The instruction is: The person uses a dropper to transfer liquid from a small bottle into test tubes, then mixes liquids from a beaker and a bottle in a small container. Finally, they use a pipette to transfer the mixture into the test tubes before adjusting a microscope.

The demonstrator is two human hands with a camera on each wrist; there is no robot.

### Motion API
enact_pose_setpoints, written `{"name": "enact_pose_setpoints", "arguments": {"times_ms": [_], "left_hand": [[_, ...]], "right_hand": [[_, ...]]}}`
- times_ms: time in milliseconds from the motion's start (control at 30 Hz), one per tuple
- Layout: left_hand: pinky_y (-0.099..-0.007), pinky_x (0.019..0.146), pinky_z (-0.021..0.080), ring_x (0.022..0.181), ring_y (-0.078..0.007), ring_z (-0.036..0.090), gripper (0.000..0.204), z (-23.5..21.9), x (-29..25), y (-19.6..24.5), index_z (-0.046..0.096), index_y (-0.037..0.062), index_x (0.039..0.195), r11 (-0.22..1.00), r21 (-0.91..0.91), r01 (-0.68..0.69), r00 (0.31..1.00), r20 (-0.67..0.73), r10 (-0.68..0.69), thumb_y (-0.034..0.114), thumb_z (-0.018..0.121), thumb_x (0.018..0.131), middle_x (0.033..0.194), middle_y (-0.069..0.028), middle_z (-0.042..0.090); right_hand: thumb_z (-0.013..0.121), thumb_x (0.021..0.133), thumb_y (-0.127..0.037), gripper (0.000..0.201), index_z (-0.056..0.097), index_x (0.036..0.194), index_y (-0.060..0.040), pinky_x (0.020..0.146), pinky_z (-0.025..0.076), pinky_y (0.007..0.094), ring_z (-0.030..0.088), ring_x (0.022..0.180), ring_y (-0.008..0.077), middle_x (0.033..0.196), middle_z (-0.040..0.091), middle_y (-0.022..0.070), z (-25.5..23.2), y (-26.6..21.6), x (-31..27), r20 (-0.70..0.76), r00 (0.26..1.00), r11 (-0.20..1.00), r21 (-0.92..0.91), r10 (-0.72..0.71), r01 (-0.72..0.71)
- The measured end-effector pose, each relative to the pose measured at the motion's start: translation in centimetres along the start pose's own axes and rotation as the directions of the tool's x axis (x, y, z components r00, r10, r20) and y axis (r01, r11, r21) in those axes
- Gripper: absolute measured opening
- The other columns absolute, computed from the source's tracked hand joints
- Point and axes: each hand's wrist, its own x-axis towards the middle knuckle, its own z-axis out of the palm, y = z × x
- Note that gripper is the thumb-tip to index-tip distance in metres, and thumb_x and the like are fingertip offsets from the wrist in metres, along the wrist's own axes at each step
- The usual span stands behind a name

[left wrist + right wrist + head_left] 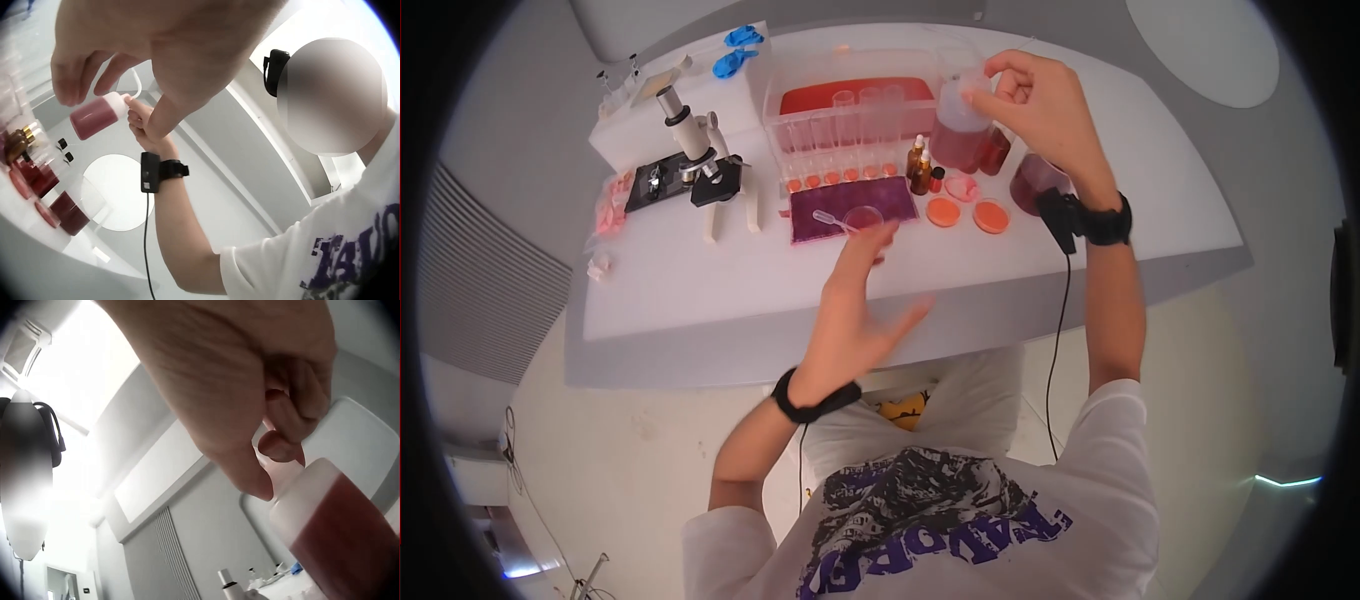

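head view | wash bottle [960,132] below right hand [1045,105], its top pinched between thumb and fingers

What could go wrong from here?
The right hand pinches the large bottle only near its top, so it might slip or swing into the small brown bottles. The open left hand could brush the pipette. The cable hanging from the right wrist might snag.

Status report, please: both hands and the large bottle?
Right hand pinches large bottle by its top, reddish liquid inside. Left hand open, empty, near purple mat. Possible obstacle: amber dropper bottles beside large bottle.
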Motion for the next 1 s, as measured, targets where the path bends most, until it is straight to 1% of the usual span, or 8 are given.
{"name": "enact_pose_setpoints", "arguments": {"times_ms": [100, 233, 333, 367, 500, 600, 800, 1000], "left_hand": [[-0.0439, 0.115, 0.051, 0.136, -0.0303, 0.065, 0.081, 1.8, 2.8, -0.3, 0.056, -0.0001, 0.155, 0.998, 0.062, 0.005, 0.996, -0.095, 0.001, 0.015, 0.094, 0.085, 0.152, -0.02, 0.065], [-0.0432, 0.111, 0.051, 0.128, -0.0301, 0.066, 0.08, 3.0, 2.5, -0.7, 0.062, -0.0034, 0.147, 0.996, 0.092, -0.007, 0.985, -0.172, 0.023, 0.022, 0.098, 0.082, 0.141, -0.0191, 0.07], [-0.0435, 0.109, 0.052, 0.124, -0.03, 0.067, 0.071, 3.1, 1.2, -0.5, 0.069, -0.0044, 0.137, 0.995, 0.085, 0.06, 0.986, -0.161, -0.046, 0.024, 0.1, 0.08, 0.133, -0.0175, 0.073], [-0.0435, 0.108, 0.053, 0.123, -0.0301, 0.067, 0.066, 3.2, 0.9, -0.5, 0.073, -0.0048, 0.131, 0.995, 0.079, 0.067, 0.984, -0.169, -0.053, 0.024, 0.1, 0.079, 0.128, -0.0169, 0.074], [-0.0456, 0.108, 0.051, 0.122, -0.0356, 0.062, 0.071, 4.4, 0.3, -1.5, 0.073, -0.0055, 0.131, 0.995, -0.017, 0.097, 0.975, -0.199, -0.098, 0.027, 0.103, 0.075, 0.117, -0.0181, 0.072], [-0.0454, 0.107, 0.052, 0.122, -0.0357, 0.062, 0.072, 4.7, 0.1, -1.8, 0.073, -0.0062, 0.13, 0.985, -0.125, 0.12, 0.979, -0.151, -0.138, 0.027, 0.103, 0.074, 0.12, -0.0192, 0.072], [-0.0418, 0.098, 0.057, 0.118, -0.032, 0.067, 0.067, 1.1, -1.8, -3.7, 0.074, -0.0019, 0.131, 0.989, 0.146, 0.016, 0.987, -0.162, 0.008, 0.025, 0.102, 0.076, 0.125, -0.0198, 0.073], [-0.0347, 0.096, 0.056, 0.097, -0.0186, 0.073, 0.022, -5.7, -0.7, -4.5, 0.08, -0.0005, 0.111, 0.97, -0.05, 0.237, 0.947, 0.233, -0.219, 0.008, 0.086, 0.092, 0.102, -0.0093, 0.079]], "right_hand": [[0.087, 0.095, -0.014, 0.024, 0.075, 0.107, 0.0032, 0.058, 0.043, 0.0243, 0.052, 0.059, 0.0053, 0.067, 0.058, -0.0055, -0.6, -3.5, -2.3, 0.229, 0.962, 0.973, 0.138, 0.151, -0.186], [0.088, 0.094, -0.01, 0.022, 0.074, 0.108, 0.0013, 0.057, 0.041, 0.0242, 0.046, 0.056, 0.0047, 0.067, 0.054, -0.0078, 0.9, -3.3, -5.7, 0.361, 0.927, 0.946, 0.249, 0.106, -0.205], [0.09, 0.093, -0.02, 0.034, 0.077, 0.116, 0.0018, 0.061, 0.046, 0.0243, 0.065, 0.069, 0.0061, 0.075, 0.065, -0.0013, 2.2, -3.4, -7.5, 0.33, 0.932, 0.921, 0.296, 0.152, -0.255], [0.092, 0.09, -0.02, 0.048, 0.074, 0.129, 0.0013, 0.08, 0.057, 0.0273, 0.073, 0.096, 0.0106, 0.102, 0.075, 0.005, 3.2, -0.8, -9.3, 0.22, 0.975, 0.985, 0.171, 0.0, -0.038], [0.096, 0.086, -0.022, 0.074, 0.064, 0.149, 0.0019, 0.113, 0.057, 0.0405, 0.074, 0.124, 0.0233, 0.137, 0.074, 0.0138, 6.4, -0.9, -13.2, 0.299, 0.952, 0.926, 0.341, 0.058, -0.163], [0.098, 0.084, -0.026, 0.079, 0.064, 0.149, 0.0026, 0.111, 0.058, 0.0405, 0.075, 0.121, 0.0233, 0.133, 0.074, 0.0141, 7.3, -0.6, -14.5, 0.301, 0.927, 0.838, 0.426, 0.224, -0.341], [0.097, 0.083, -0.029, 0.083, 0.062, 0.153, 0.0003, 0.104, 0.06, 0.0377, 0.078, 0.11, 0.0255, 0.123, 0.073, 0.0148, 5.6, 1.1, -14.0, 0.349, 0.916, 0.952, 0.155, 0.198, -0.264], [0.096, 0.079, -0.034, 0.081, 0.067, 0.15, -0.0072, 0.082, 0.056, 0.0382, 0.07, 0.084, 0.0292, 0.111, 0.069, 0.0179, 6.9, 4.1, -14.0, 0.327, 0.931, 0.983, 0.033, 0.16, -0.18]]}}
